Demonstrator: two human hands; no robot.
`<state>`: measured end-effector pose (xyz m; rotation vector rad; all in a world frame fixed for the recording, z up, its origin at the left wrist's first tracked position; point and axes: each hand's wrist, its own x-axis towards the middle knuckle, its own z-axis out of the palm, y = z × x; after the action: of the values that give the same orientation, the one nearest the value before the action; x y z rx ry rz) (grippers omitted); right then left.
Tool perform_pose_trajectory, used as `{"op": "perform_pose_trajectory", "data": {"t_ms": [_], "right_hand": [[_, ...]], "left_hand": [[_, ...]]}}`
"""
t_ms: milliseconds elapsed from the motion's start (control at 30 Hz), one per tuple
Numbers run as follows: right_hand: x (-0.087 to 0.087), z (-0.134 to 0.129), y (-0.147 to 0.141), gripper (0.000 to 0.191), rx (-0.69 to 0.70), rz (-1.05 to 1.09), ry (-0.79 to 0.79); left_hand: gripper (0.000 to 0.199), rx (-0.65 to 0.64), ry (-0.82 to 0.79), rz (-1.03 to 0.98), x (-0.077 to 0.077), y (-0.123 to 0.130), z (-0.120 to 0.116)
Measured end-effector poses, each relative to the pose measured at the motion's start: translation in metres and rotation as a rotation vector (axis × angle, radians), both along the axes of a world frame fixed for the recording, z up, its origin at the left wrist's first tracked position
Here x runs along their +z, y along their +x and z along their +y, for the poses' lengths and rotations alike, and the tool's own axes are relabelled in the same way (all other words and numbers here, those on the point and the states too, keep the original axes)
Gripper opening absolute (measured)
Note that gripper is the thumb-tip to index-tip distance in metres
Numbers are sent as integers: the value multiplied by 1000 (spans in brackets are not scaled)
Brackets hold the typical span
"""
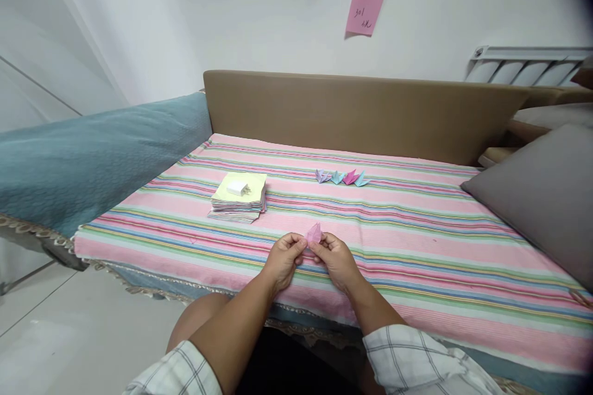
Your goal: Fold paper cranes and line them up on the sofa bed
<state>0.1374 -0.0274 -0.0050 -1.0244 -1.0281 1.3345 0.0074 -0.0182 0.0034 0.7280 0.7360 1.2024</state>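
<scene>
Shows pink folded paper [314, 232], pinched by fingertips of left hand [286, 255] and right hand [336, 257], centred between, equally near both; with tip directed toward back edge of striped cloth [407, 247]. Is held nearer front edge.

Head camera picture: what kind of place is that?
Probably a living room or bedroom in someone's home: there's a padded brown backrest behind a striped cover, a grey cushion and a radiator.

Pink folded paper [314, 232]: lower sides partly hidden by fingers [298, 249]. Grey cushion [542, 197], radiator [523, 68] cut by right edge; plaid sleeves [407, 355] cut by bottom edge. Row of folded papers [351, 178]: creases too small to tell.
</scene>
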Motion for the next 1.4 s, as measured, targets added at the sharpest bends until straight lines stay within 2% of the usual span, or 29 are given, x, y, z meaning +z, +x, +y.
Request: {"op": "perform_pose_trajectory", "data": {"t_ms": [133, 267, 500, 700, 1067, 1233, 1400], "right_hand": [[-2, 2, 0, 30, -83, -143, 134], [-4, 2, -2, 28, -145, -262, 165], [-3, -3, -3, 36, -33, -287, 177], [-1, -5, 3, 35, 52, -212, 218], [-8, -2, 3, 34, 6, -193, 189], [-5, -3, 4, 32, 9, -245, 241], [-3, -4, 4, 33, -32, -342, 279]], "left_hand": [[40, 50, 39, 24, -1, 2, -1], [37, 29, 45, 50, -1, 3, -3], [32, 31, 111, 29, -6, 3, 0], [33, 36, 104, 40, -7, 1, 2], [33, 41, 128, 97, -8, 1, 0], [34, 20, 121, 90, -6, 1, -1], [32, 22, 142, 99, -10, 1, 0]]}}
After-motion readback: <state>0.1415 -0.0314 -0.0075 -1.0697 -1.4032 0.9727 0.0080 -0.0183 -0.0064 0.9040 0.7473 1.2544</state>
